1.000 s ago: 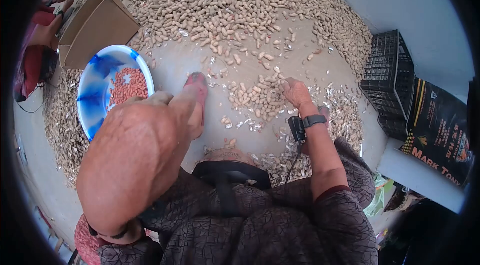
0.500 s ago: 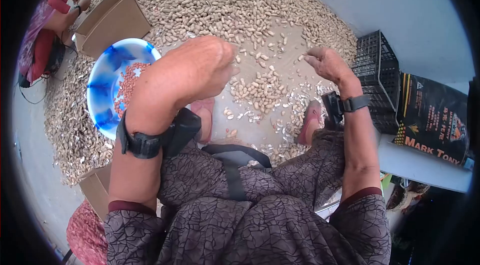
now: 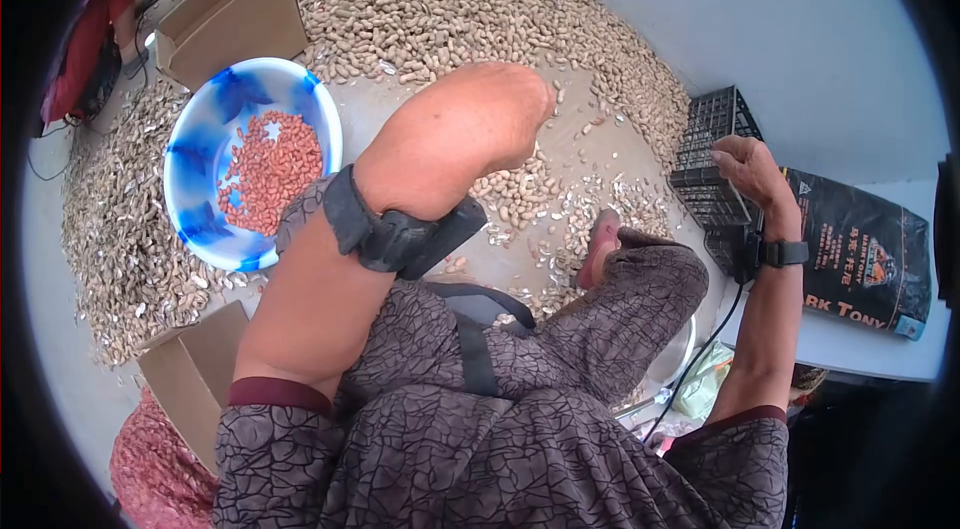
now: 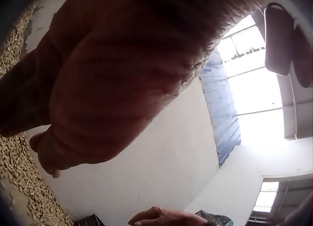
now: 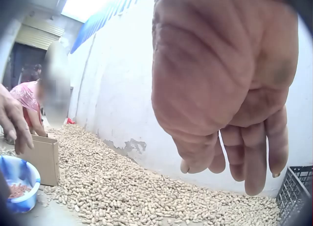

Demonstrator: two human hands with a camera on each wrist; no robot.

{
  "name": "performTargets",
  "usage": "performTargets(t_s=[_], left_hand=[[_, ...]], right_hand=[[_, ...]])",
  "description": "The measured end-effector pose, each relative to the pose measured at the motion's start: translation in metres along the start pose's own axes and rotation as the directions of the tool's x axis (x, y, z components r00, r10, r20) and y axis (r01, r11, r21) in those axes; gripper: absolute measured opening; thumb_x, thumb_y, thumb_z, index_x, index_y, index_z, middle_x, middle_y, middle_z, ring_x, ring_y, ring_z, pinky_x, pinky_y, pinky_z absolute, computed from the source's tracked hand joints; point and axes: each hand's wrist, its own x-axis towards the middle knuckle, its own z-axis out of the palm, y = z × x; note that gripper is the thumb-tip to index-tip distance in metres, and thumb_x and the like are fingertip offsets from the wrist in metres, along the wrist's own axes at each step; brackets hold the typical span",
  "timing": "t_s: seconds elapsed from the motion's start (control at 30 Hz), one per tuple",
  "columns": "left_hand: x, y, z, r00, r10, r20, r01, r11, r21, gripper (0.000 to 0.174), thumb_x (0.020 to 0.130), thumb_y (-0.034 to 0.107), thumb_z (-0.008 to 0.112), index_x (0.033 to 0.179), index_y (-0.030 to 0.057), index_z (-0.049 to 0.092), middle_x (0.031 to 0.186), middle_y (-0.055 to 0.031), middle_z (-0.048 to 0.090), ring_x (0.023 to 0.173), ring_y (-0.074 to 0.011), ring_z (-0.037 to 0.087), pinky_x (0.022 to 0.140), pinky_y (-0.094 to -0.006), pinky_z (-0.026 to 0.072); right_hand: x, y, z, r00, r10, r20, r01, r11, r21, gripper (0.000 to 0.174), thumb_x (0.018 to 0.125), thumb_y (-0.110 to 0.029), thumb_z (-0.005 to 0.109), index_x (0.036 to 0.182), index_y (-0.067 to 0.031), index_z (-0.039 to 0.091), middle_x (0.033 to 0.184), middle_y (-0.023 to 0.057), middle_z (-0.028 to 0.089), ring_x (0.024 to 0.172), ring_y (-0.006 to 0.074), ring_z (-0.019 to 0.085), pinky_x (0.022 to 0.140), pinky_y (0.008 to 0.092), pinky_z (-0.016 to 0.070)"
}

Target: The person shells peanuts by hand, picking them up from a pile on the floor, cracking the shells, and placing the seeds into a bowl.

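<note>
My left hand [image 3: 505, 119] is raised over the floor between the basin and a small pile of unshelled peanuts [image 3: 520, 197], which it partly covers in the head view. In the right wrist view its fingers [image 5: 19, 128] hang loosely, with nothing in them. My right hand [image 3: 748, 167] is held up in front of the black plastic crate [image 3: 700, 194]. Its fingers [image 5: 254, 162] dangle apart and hold nothing in the right wrist view. At the left stands a blue and white basin [image 3: 190, 159] with red shelled peanuts [image 3: 275, 164] inside.
A large heap of unshelled peanuts [image 3: 430, 9] spreads to the wall [image 3: 800, 29]. Empty shells [image 3: 110, 229] lie left of the basin. Cardboard boxes [image 3: 235, 19] stand near it. A black printed sack [image 3: 860, 239] lies right. Another person [image 3: 90, 39] sits far left.
Both hands have risen from where they were lower: the right hand left the small peanut pile and moved right to the crate, the left moved away from the basin rightward. The head view shifted.
</note>
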Motion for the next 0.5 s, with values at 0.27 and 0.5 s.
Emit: performTargets(t_s=[0.27, 0.5], left_hand=[[0.009, 0.004, 0.000, 1.000, -0.029, -0.004, 0.029, 0.999, -0.042, 0.013, 0.058, 0.000, 0.051, 0.069, -0.0051, 0.056, 0.068, -0.0232, 0.055, 0.064, -0.0374, 0.055, 0.054, -0.0410, 0.0446], [0.034, 0.020, -0.003, 0.982, -0.059, 0.180, 0.082, 0.989, -0.125, 0.018, 0.055, 0.002, 0.051, 0.071, -0.0042, 0.055, 0.068, -0.0233, 0.053, 0.062, -0.0365, 0.054, 0.052, -0.0401, 0.0435]], right_hand=[[-0.001, -0.017, -0.039, 0.994, 0.108, -0.018, -0.106, 0.992, 0.071, 0.028, 0.082, -0.014, 0.054, 0.100, 0.0065, 0.056, 0.079, 0.0093, 0.061, 0.066, 0.0147, 0.057, 0.060, 0.0272, 0.0468], [-0.010, 0.006, -0.013, 0.990, 0.139, 0.037, -0.144, 0.975, 0.169, 0.025, 0.080, -0.013, 0.055, 0.095, 0.0069, 0.057, 0.071, 0.0091, 0.059, 0.061, 0.0140, 0.055, 0.058, 0.0278, 0.0463]])
